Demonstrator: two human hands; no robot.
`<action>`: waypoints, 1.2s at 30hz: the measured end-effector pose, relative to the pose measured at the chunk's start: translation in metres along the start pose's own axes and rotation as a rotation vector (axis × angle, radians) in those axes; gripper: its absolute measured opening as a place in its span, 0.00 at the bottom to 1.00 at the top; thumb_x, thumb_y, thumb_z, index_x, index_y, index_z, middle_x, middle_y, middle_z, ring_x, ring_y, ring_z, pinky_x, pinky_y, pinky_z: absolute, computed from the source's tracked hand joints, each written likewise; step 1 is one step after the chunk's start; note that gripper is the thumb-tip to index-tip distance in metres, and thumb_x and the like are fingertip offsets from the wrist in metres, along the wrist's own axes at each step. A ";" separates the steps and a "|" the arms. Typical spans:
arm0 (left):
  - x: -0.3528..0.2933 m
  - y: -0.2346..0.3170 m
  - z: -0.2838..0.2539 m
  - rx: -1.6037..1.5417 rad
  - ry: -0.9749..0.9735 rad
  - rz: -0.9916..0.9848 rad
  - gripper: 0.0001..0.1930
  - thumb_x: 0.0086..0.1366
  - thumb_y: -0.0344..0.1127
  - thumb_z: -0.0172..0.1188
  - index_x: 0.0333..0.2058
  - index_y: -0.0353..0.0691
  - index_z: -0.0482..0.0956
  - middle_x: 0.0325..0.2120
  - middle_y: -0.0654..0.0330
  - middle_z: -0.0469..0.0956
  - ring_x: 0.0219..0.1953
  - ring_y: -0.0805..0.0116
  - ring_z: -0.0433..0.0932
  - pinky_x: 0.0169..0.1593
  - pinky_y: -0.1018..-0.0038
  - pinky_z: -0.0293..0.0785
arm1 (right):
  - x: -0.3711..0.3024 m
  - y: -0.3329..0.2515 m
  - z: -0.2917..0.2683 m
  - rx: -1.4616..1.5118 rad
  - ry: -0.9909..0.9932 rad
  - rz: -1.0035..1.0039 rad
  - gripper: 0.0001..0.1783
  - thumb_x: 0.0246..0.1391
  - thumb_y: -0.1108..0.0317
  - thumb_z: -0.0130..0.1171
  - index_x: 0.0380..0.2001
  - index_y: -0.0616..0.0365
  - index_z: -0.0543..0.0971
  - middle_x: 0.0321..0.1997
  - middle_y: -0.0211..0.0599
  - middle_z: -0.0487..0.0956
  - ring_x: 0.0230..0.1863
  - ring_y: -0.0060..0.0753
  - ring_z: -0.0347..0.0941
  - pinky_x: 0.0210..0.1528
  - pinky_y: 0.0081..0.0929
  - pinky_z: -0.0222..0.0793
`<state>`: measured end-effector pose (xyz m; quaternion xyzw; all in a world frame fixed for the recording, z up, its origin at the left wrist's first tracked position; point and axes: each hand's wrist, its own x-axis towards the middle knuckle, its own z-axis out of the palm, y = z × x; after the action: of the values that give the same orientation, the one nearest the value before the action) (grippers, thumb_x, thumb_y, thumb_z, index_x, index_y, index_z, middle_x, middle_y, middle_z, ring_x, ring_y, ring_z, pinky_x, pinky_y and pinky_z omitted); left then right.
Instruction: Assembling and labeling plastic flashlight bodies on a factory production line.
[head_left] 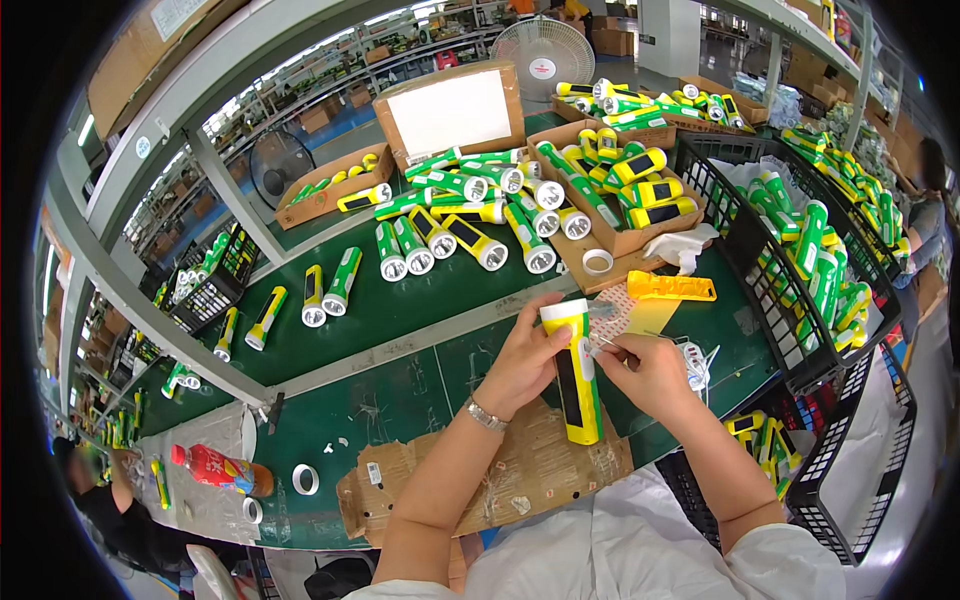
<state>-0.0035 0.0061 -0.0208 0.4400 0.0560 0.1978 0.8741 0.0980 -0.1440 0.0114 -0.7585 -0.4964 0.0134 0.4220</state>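
Note:
My left hand (522,358) grips a flashlight (577,385), yellow and green with a white head end and a dark panel on its side. The flashlight stands nearly upright over a flattened piece of brown cardboard (430,478). Beside it, my right hand (645,372) is closed in a pinch, its fingertips close to the flashlight's side. Something small and thin shows at those fingertips, too small to name. Just beyond my hands lie a sheet with small pinkish marks (612,312), a yellow sheet (655,318) and an orange-yellow plastic part (672,288).
Many similar flashlights (475,240) lie across the green bench, with more in a cardboard box (640,240) and a black crate (770,310). A drink bottle (222,470) and tape rolls (305,480) are at left. White cables (697,365) lie right. A person (105,510) sits far left.

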 end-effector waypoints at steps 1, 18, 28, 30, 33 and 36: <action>-0.001 0.000 -0.001 0.007 -0.022 0.009 0.24 0.61 0.31 0.54 0.54 0.44 0.56 0.45 0.55 0.69 0.47 0.65 0.70 0.50 0.64 0.68 | 0.000 0.001 -0.002 0.018 -0.025 0.041 0.08 0.42 0.67 0.62 0.23 0.61 0.78 0.13 0.34 0.71 0.14 0.23 0.65 0.19 0.21 0.60; -0.010 0.002 0.016 0.326 -0.036 0.125 0.23 0.59 0.27 0.56 0.50 0.42 0.57 0.43 0.56 0.69 0.46 0.71 0.69 0.50 0.74 0.66 | 0.012 -0.013 -0.026 -0.169 -0.151 -0.092 0.08 0.42 0.65 0.57 0.19 0.58 0.76 0.18 0.39 0.76 0.22 0.44 0.73 0.25 0.35 0.68; 0.000 -0.018 0.002 0.808 0.004 0.380 0.48 0.50 0.29 0.63 0.61 0.37 0.35 0.52 0.50 0.60 0.56 0.61 0.61 0.56 0.69 0.59 | 0.028 -0.005 -0.006 0.192 -0.096 0.129 0.07 0.44 0.69 0.59 0.22 0.64 0.76 0.17 0.32 0.74 0.18 0.17 0.66 0.22 0.19 0.62; 0.002 -0.020 0.012 0.938 0.164 0.367 0.48 0.48 0.31 0.65 0.60 0.34 0.38 0.51 0.50 0.61 0.54 0.59 0.61 0.56 0.69 0.59 | 0.020 -0.004 -0.001 0.210 -0.115 0.102 0.07 0.44 0.70 0.59 0.22 0.64 0.76 0.16 0.32 0.74 0.18 0.18 0.66 0.21 0.19 0.63; 0.011 -0.014 -0.009 0.982 0.306 0.487 0.44 0.48 0.31 0.64 0.59 0.34 0.44 0.50 0.50 0.62 0.52 0.59 0.63 0.56 0.69 0.59 | 0.010 0.000 0.006 0.181 0.015 0.052 0.07 0.44 0.71 0.59 0.20 0.64 0.75 0.15 0.32 0.73 0.17 0.17 0.66 0.21 0.18 0.62; 0.006 0.007 -0.023 0.580 0.442 0.135 0.29 0.54 0.31 0.61 0.52 0.35 0.56 0.39 0.58 0.68 0.37 0.69 0.70 0.45 0.70 0.71 | 0.004 0.015 -0.005 0.067 -0.093 0.172 0.06 0.45 0.72 0.57 0.23 0.65 0.76 0.16 0.34 0.73 0.19 0.21 0.68 0.24 0.20 0.64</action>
<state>-0.0061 0.0294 -0.0284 0.6190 0.2679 0.3212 0.6648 0.1135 -0.1462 0.0060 -0.7826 -0.4476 0.1013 0.4207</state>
